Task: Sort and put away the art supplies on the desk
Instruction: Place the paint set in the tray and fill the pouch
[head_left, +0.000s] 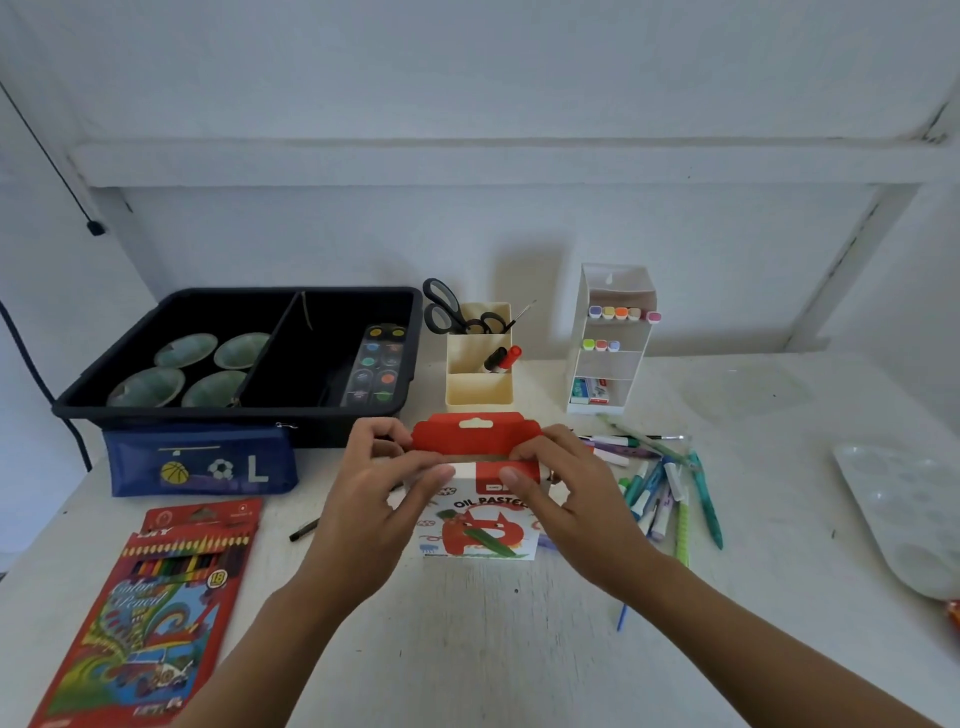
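Grip: left hand (382, 480) and right hand (563, 486) both pinch red flap (475, 439) of pastel box (480, 530) — box rests on tabletop (493, 634), centre. Pens (660, 488) heaped just right; pencil pack (156, 597) (flat) left; tray (234, 413) behind.

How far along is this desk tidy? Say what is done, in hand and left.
Done, it seems: scissors in the cream holder, markers in the white rack, paint set in the black bin. In hand: left hand and right hand grip the oil pastel box at its flap. Left: loose pens, pencil pack, blue pouch.
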